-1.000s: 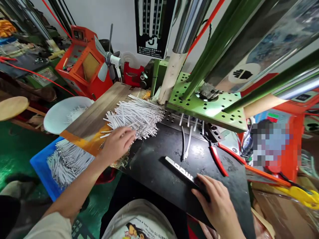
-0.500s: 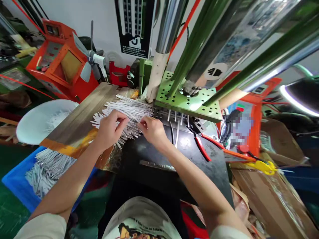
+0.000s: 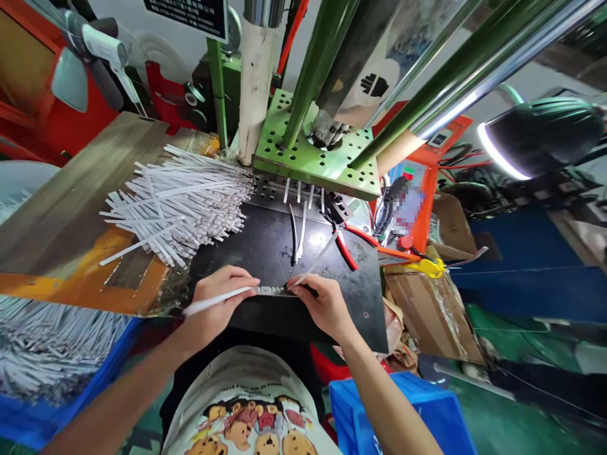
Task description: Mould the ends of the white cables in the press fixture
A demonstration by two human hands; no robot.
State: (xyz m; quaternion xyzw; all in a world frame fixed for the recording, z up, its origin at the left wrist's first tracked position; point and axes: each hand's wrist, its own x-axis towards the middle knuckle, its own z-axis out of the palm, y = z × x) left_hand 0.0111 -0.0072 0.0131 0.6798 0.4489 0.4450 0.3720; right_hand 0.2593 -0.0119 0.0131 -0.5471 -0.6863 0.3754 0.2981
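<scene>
My left hand (image 3: 215,284) pinches a thin white strip (image 3: 208,303), which runs back across the hand toward the lower left. A second white strip (image 3: 318,258) is pinched in my right hand (image 3: 327,304) and sticks up to the right. Both sets of fingertips are at a notched metal bar (image 3: 271,291) lying near the front of the black worktable (image 3: 265,243). The fingers partly hide the bar and the strip ends. Beyond my left hand a big pile of white strips (image 3: 184,196) is heaped at the board's edge.
A green perforated press plate (image 3: 315,165) stands over the table's back, with several strip ends below it. Red-handled pliers (image 3: 348,253) lie to the right. Blue crates stand low on both sides, the left crate (image 3: 111,360) full of strips. A lit ring lamp (image 3: 502,155) is at right.
Both hands have come away from the pile, nearer to my body, down to the notched bar. A white strip now shows in each. The view has shifted to the right.
</scene>
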